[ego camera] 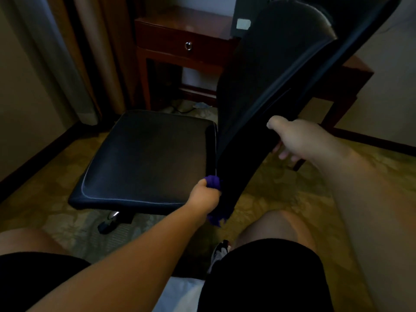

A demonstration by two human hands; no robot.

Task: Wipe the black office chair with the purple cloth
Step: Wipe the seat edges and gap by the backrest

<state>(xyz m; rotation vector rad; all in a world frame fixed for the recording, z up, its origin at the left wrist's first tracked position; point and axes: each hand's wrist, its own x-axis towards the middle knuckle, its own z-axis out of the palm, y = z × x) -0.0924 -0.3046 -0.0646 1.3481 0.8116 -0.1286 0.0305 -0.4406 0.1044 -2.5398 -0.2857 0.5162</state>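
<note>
While right hand [299, 138] grips backrest [270, 86], left [204, 197] clutches cloth [212, 181].

Your black office chair [144, 158] stands with its padded, leather-like seat level, pale stitching running round the seat's edge. Its tall dark backrest [270, 86] rises from the seat's right side and leans away from the seat. The purple cloth [212, 181] is bunched in your left hand [203, 195] against the backrest's foot at the seat's near right corner, with a loose end hanging below seat level.
</note>
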